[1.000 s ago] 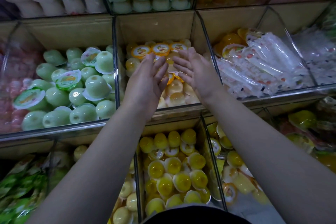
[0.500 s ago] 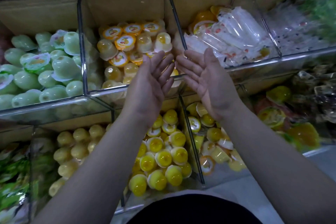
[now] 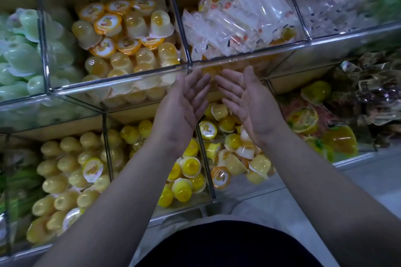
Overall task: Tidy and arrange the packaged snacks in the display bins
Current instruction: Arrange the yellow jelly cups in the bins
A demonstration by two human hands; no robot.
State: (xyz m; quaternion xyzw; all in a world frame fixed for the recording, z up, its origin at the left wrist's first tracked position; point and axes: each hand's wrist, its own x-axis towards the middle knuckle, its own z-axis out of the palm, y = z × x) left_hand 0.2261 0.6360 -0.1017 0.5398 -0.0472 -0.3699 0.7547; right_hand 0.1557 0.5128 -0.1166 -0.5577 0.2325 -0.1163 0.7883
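My left hand [image 3: 181,104] and my right hand [image 3: 247,99] hover side by side, palms facing each other, fingers apart and empty, just in front of the clear front rail [image 3: 130,79] of the upper row of bins. Behind that rail, orange-lidded jelly cups [image 3: 121,37] fill the middle upper bin. Below my hands lie bright yellow jelly cups [image 3: 186,167] in one lower bin and mixed yellow cups [image 3: 234,151] in the bin to its right. Neither hand touches any snack.
Green jelly cups [image 3: 19,56] fill the upper left bin, clear wrapped sticks [image 3: 243,19] the upper right one. Pale yellow cups [image 3: 65,171] sit lower left, dark wrapped packets [image 3: 373,89] at right. Clear dividers [image 3: 180,17] separate bins. Pale floor [image 3: 271,204] shows below.
Both hands have drawn back out of the orange-lidded cup bin and lowered in front of its rail, palms turned inward. The view has tilted down toward the lower row.
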